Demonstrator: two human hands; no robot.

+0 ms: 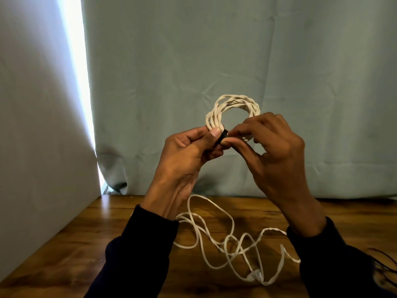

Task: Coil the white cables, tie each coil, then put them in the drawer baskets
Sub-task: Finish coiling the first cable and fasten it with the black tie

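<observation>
A coiled white cable (233, 105) is held up in front of the curtain, well above the table. My left hand (184, 155) grips the coil's lower left side, thumb pressed over the strands. A small black tie (224, 134) wraps the coil there. My right hand (272, 151) pinches that black tie with thumb and fingertips from the right. A second white cable (217, 237) lies loose and tangled on the wooden table (96, 244) below my hands, its plug end (255, 276) near the front.
A grey-green curtain (214, 50) hangs behind the table. A white panel (38, 136) stands along the table's left side. Dark thin strands (384, 263) show at the right edge. No drawer or baskets are in view.
</observation>
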